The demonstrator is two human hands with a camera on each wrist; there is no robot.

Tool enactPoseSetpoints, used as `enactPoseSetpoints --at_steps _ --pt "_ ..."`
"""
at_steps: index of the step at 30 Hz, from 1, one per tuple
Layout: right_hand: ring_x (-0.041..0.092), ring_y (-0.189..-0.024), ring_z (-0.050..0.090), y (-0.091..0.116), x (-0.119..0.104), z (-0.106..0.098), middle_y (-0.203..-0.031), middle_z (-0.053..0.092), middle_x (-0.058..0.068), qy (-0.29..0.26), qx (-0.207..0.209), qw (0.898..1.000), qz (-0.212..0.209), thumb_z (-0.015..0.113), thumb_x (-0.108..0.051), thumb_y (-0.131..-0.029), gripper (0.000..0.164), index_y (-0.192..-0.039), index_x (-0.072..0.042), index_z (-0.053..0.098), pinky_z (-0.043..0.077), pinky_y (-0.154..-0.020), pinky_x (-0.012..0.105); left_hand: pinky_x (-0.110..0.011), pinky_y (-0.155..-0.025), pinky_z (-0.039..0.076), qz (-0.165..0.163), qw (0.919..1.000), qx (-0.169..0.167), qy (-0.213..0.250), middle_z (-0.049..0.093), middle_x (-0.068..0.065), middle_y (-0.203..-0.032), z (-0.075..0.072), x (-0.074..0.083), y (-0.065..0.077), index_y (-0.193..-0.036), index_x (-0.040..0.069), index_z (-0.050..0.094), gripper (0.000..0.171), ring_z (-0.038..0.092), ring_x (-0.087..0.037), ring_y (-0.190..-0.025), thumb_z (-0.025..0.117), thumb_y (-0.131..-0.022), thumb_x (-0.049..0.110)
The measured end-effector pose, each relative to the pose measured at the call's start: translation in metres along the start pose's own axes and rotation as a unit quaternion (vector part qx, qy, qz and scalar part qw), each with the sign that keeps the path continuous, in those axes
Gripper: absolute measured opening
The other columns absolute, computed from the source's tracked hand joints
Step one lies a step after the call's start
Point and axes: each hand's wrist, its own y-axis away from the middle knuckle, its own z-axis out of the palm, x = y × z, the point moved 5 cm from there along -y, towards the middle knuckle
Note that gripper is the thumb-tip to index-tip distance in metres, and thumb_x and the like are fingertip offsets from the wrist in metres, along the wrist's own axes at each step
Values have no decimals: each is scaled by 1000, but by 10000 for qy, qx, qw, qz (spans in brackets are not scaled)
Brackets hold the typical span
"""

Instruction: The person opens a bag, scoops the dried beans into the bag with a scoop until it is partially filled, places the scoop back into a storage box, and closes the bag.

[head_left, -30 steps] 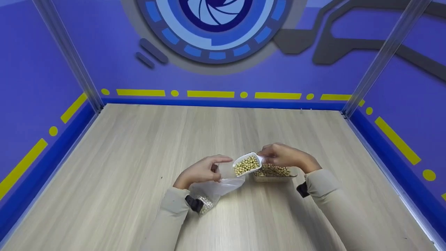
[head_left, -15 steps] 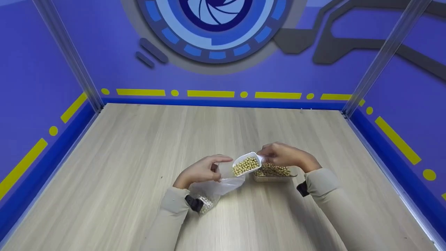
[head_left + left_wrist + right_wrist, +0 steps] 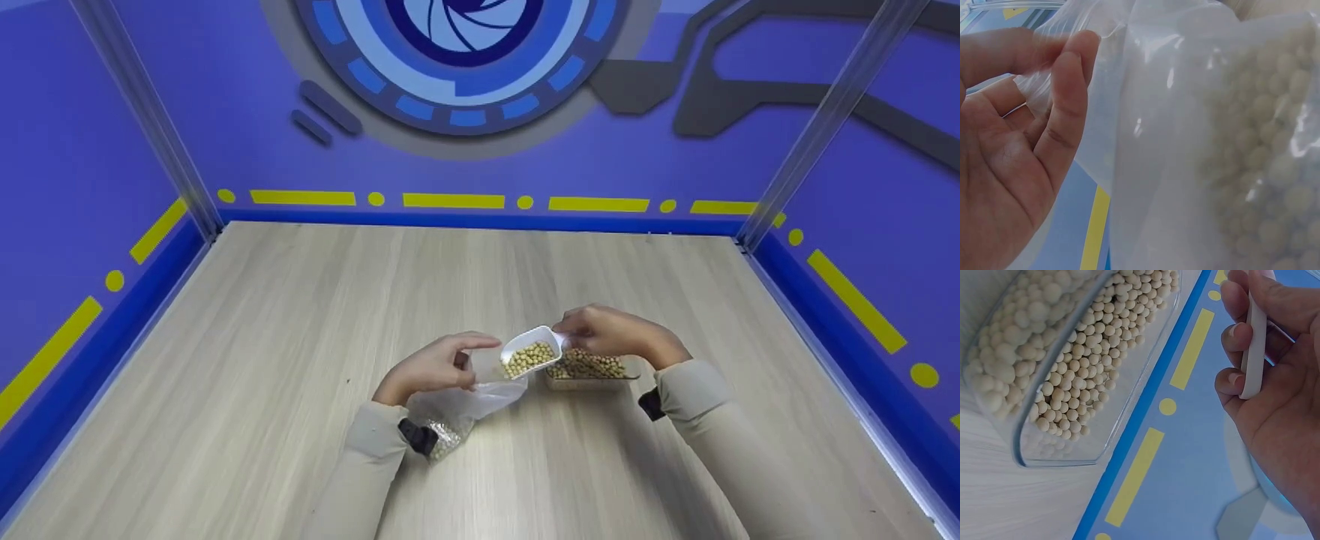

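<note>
Right hand [image 3: 619, 334], just right of centre and below the middle of the head frame, grips the handle of a white scoop [image 3: 541, 335], its fingers curled round it. Pale round beans [image 3: 529, 358] lie in the scoop, whose mouth points left at the opening of a clear bag [image 3: 487, 400]; whether they touch, I cannot tell. Left hand [image 3: 431, 366], at lower centre-left, pinches the bag's edge between thumb and finger. More beans fill the bag's bottom, by the left cuff. Below the right hand, a transparent box [image 3: 589, 385] of beans stands on the wooden table [image 3: 300, 300].
</note>
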Motion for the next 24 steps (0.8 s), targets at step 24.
enactPoseSetpoints --at_steps 24 --pt "15 -79 61 0 -3 -2 -90 70 9 91 -12 10000 -6 60 4 -86 21 -104 1 72 55 -70 32 -16 -62 47 -33 10000 4 19 41 -16 -148 0 1 0 -141 1 46 66 50 -4 -64 48 -76 -10"
